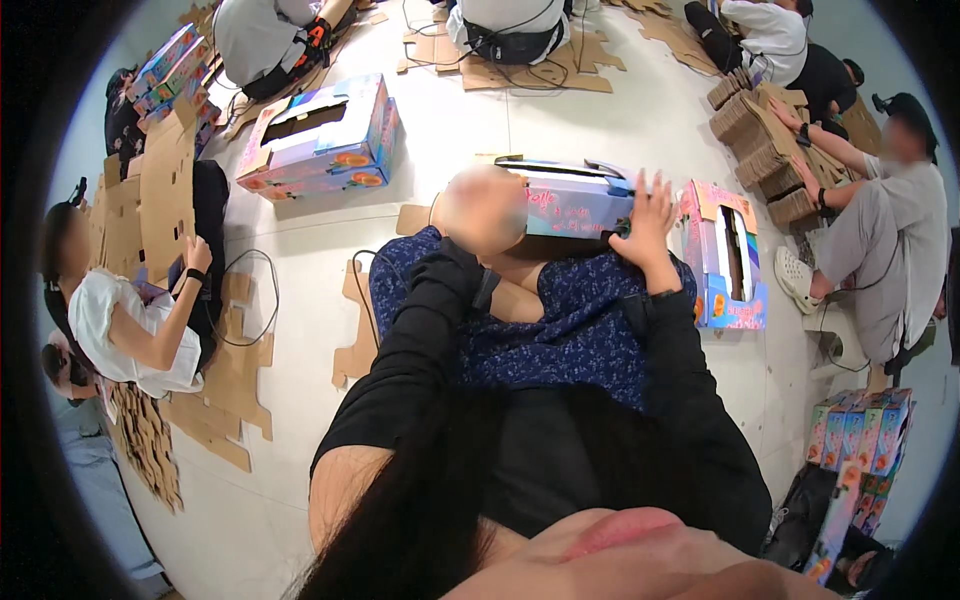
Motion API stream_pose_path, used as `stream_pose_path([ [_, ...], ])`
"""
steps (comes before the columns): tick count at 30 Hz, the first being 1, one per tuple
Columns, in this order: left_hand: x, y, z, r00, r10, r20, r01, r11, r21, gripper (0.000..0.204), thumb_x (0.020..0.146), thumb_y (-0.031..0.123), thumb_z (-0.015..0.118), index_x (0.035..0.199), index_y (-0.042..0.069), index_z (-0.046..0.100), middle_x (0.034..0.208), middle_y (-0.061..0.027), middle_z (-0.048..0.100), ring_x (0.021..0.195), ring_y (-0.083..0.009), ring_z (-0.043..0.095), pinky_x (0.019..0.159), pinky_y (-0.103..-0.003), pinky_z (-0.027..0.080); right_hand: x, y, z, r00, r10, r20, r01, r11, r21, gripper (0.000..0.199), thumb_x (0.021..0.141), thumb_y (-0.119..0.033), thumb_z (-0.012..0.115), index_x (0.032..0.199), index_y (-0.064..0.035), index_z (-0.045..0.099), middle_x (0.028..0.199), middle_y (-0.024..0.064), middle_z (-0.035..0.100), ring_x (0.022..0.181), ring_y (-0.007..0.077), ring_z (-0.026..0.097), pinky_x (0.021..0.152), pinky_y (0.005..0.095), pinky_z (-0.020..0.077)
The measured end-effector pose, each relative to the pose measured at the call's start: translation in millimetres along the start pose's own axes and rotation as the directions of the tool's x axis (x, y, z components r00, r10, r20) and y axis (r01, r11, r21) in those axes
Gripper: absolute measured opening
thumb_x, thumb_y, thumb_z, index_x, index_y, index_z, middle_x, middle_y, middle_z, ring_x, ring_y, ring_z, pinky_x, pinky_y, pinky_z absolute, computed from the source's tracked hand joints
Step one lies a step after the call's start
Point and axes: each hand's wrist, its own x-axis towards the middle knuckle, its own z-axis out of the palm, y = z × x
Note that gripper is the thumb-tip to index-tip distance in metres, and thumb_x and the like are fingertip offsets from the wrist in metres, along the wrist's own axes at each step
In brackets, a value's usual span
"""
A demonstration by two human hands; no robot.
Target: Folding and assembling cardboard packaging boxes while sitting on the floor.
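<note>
A blue-and-pink printed cardboard box [568,208] with an opening in its top lies in front of my lap. My right hand [648,222] is open, its fingers spread and pointing away from me, against the box's right end. Over the box's left end is my left hand [480,212], a blurred patch that hides its fingers and whatever they touch. Close by on the right stands a pink-and-blue box [748,305] with a slot along its top. Farther off to the left, a similar box [345,170] rests on the floor.
Flat brown cardboard pieces [235,375] and a black cable [272,300] lie on the pale floor. People sit at the left, right and far side. Cardboard stacks [760,140] stand at the right, and printed boxes [850,435] are piled at the lower right.
</note>
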Motion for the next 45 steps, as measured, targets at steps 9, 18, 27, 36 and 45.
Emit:
stream_pose_path([
  [9,3,11,-14,0.965,-0.180,-0.192,0.164,0.982,-0.098,0.081,0.050,0.033,0.072,0.124,0.013,0.046,0.112,-0.0070,0.049,0.111,-0.0267,0.040,0.102,-0.044,0.022,-10,74,-70,0.708,0.545,0.448,-0.436,-0.162,0.885,0.081,0.083,-0.062,0.050,0.136,-0.0035,0.034,0.134,0.0227,0.043,0.126,0.0361,0.042,0.100,0.0558,0.0347],
  [18,-1,22,-7,0.978,0.083,-0.190,-0.088,0.996,-0.019,0.082,0.051,0.033,0.072,0.127,0.015,0.045,0.125,-0.0008,0.049,0.119,-0.0183,0.042,0.101,-0.038,0.023,-19,60,-113,0.550,0.334,0.766,-0.778,-0.128,0.615,0.088,0.080,-0.078,0.036,0.139,-0.0127,0.038,0.136,0.0152,0.047,0.126,0.0383,0.041,0.096,0.0659,0.0306],
  [27,0,22,6,0.985,0.129,-0.112,-0.146,0.977,-0.158,0.084,0.053,0.031,0.073,0.130,0.016,0.043,0.129,-0.0017,0.047,0.124,-0.0190,0.037,0.106,-0.040,0.019,-49,65,-109,0.538,0.339,0.772,-0.746,-0.237,0.623,0.064,0.085,-0.058,0.050,0.127,-0.0093,0.050,0.120,0.0115,0.060,0.108,0.0285,0.058,0.087,0.0515,0.0458],
  [36,9,17,28,0.923,-0.040,-0.384,0.005,0.996,-0.091,0.094,0.060,0.036,0.081,0.138,0.023,0.029,0.146,-0.0191,0.022,0.137,-0.0389,0.017,0.107,-0.054,0.012,-77,62,-80,0.675,0.405,0.617,-0.502,-0.361,0.786,0.064,0.086,-0.049,0.052,0.132,-0.0057,0.042,0.126,0.0145,0.054,0.113,0.0300,0.055,0.091,0.0489,0.0478],
  [45,7,14,13,0.964,-0.117,-0.239,0.111,0.993,-0.038,0.092,0.069,0.038,0.076,0.141,0.015,0.023,0.147,-0.0188,0.018,0.137,-0.0397,0.016,0.106,-0.056,0.016,-90,54,-77,0.664,0.547,0.510,-0.203,-0.524,0.827,0.067,0.080,-0.054,0.049,0.133,-0.0126,0.044,0.129,0.0127,0.052,0.116,0.0314,0.053,0.093,0.0514,0.0453],
])
